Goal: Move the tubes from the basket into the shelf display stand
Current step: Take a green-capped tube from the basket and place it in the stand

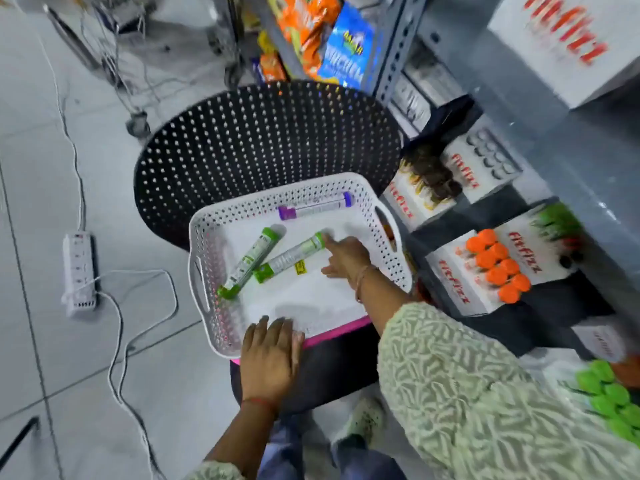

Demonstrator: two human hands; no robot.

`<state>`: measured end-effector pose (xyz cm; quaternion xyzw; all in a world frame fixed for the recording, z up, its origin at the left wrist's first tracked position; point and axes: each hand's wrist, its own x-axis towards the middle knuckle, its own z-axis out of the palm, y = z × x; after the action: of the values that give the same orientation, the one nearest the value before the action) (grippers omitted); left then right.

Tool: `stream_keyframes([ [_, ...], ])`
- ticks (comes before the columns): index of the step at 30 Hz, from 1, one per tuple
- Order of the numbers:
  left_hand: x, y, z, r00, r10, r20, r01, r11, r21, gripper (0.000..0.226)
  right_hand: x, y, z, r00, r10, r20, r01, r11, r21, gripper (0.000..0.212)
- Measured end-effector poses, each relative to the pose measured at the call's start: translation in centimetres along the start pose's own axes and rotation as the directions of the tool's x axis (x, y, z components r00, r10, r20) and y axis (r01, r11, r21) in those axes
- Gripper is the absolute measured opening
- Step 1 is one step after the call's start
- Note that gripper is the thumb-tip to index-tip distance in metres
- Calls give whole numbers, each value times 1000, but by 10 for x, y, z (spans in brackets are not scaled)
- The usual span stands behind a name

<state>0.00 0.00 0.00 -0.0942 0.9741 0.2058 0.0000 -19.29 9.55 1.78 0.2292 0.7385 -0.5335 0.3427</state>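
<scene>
**Three tubes left in the white basket, right hand reaching for a green one**

The white perforated basket [388,271] sits on a black seat with a pink edge [339,332], in front of a black perforated chair back [263,140] at 12 o'clock from it. Three tubes lie flat on the basket floor. The purple-capped tube [315,206] rests along the far wall, at 12 o'clock within the basket. Two green-capped tubes lie tilted near the middle: the left green tube [247,263] runs from 1 o'clock down to 7 o'clock, and the right green tube [291,258] lies just beside it, their lower ends touching or nearly so.

The right hand [346,259] reaches into the basket from 4 o'clock, fingers spread loosely, the index fingertip at the green cap of the right green tube; it holds nothing, and whether it touches the cap cannot be told through the blur. The left hand [270,358] lies flat at the basket's near rim at 6 o'clock, fingers together and extended, pressing on the rim.

At 3 o'clock from the basket, the shelf display stand [540,265] holds white boxes, one filled with orange-capped tubes [498,268]; green-capped tubes [609,400] show at 4 o'clock. A white power strip [79,271] lies on the floor at 9 o'clock.
</scene>
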Motion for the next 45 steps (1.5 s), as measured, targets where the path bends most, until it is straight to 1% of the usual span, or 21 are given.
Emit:
stream_keyframes([
  [1,1,-1,6,999,19,-39,-17,999,43,68,8,-2,9,1000,27,-17,-26,999,44,56],
  [2,3,0,9,1000,-3,-26,5,998,58,67,19,-4,17,998,36,-57,-32,997,74,64],
  [3,4,-1,13,998,5,-59,0,997,80,66,23,-6,24,996,30,-84,-22,995,100,64],
  [6,1,-5,16,996,22,-82,-14,995,94,61,39,2,41,983,-30,-184,53,991,124,54],
  [8,0,-4,16,997,15,-73,-7,994,108,62,41,8,38,977,-20,-214,67,975,213,48],
  [11,3,-3,11,1000,1,-20,1,994,107,69,8,7,16,970,-55,-236,146,910,389,17],
  [13,3,-1,6,1000,-4,23,1,996,94,73,-18,6,-10,958,-105,-267,228,845,483,18],
  [15,3,-2,4,997,-16,79,10,997,78,74,-47,2,-39,936,-189,-296,323,794,515,20],
  [17,8,5,0,997,10,77,-13,999,33,76,-81,-3,-77,905,-244,-349,405,744,532,22],
  [20,31,45,-7,992,128,2,-128,991,-50,77,-135,-6,-135,800,-289,-526,557,686,468,25],
  [22,57,94,-10,959,279,-56,-283,955,-93,75,-177,-8,-177,682,-310,-662,657,657,369,31],
  [24,78,154,-13,892,440,-106,-451,884,-125,71,-222,-8,-219,577,-334,-746,731,618,289,35],
  [26,89,217,-20,814,554,-174,-578,799,-163,64,-263,-9,-256,465,-372,-803,776,608,168,33],
  [28,84,277,-27,722,648,-244,-691,695,-200,60,-300,-8,-293,345,-407,-846,774,633,11,34],
  [29,78,304,-29,671,694,-262,-742,634,-219,60,-316,-8,-311,313,-437,-843,756,652,-58,36],
  [32,61,355,-21,564,785,-255,-824,521,-222,64,-343,-13,-356,345,-537,-770,667,718,-202,34],
  [34,59,369,-12,554,801,-226,-831,517,-206,69,-351,-21,-376,398,-575,-715,580,762,-290,31],
  [36,66,373,-8,555,801,-225,-832,529,-168,72,-351,-33,-390,430,-612,-664,499,774,-390,30],
  [38,77,372,-10,544,804,-238,-838,534,-112,72,-350,-50,-399,458,-665,-590,440,746,-499,30],
  [41,97,368,-17,555,800,-227,-828,559,-51,74,-347,-77,-410,496,-726,-477,304,660,-687,34],
  [45,109,364,-22,567,795,-216,-816,578,-14,75,-333,-107,-425,540,-714,-447,160,608,-778,39],
])
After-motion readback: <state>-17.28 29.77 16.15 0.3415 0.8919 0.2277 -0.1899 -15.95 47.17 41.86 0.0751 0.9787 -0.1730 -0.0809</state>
